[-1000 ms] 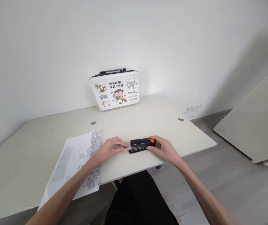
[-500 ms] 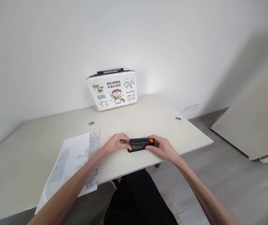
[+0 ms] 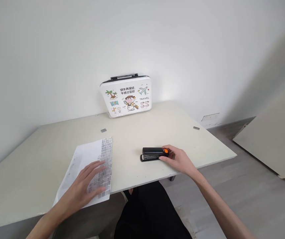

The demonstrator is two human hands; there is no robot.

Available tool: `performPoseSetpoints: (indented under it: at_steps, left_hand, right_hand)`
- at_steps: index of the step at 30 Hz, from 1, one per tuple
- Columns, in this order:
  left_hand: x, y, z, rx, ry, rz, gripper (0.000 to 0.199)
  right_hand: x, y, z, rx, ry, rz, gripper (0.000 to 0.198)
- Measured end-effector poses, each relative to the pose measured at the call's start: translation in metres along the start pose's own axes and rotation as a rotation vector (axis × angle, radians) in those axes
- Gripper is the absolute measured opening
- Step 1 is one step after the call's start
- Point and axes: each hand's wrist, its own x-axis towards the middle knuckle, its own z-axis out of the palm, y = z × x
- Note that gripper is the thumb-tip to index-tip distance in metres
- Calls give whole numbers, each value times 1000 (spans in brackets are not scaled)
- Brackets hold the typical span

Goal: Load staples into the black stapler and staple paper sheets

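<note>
A black stapler (image 3: 153, 152) with an orange patch at its right end lies on the table, its long side toward me. My right hand (image 3: 178, 159) grips that right end between thumb and fingers. To the left, a sheet of paper (image 3: 90, 149) lies near the front edge, its right part covered with rows of dark marks. My left hand (image 3: 84, 186) rests over the paper with the fingers spread and holds nothing. Part of the sheet is hidden under this hand and forearm.
A white case (image 3: 128, 96) with cartoon prints leans upright against the wall at the back of the table (image 3: 57, 146). Small grey staple strips lie at two spots, one strip (image 3: 196, 128) near the right edge and more staple strips (image 3: 103, 130) beyond the paper.
My left hand has let go of the stapler's left end and moved left onto the paper. The right hand keeps its hold. The whole view has shifted slightly.
</note>
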Motion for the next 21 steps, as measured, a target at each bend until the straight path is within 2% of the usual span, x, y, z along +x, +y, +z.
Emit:
performPoseSetpoints:
  at_steps: [2,4,8,12,21]
  left_hand:
    - [-32,-5,2,89,-36,24,92]
    - [-53,-4,8,172,-35,59,108]
    - [-64,8,27,332,104,67,86]
    - [-54,21,40,349,144,100,68]
    - [-16,67,57,299,125,103,63]
  right_hand:
    - [0,1,1,-6,0,-1,43]
    - [0,1,3,-9,0,-2,44]
    - [1,0,4,-12,-5,-7,48]
    - [1,-4,2,-7,-10,-3,45]
    - [-3,-5,0,40,-80,-2,44]
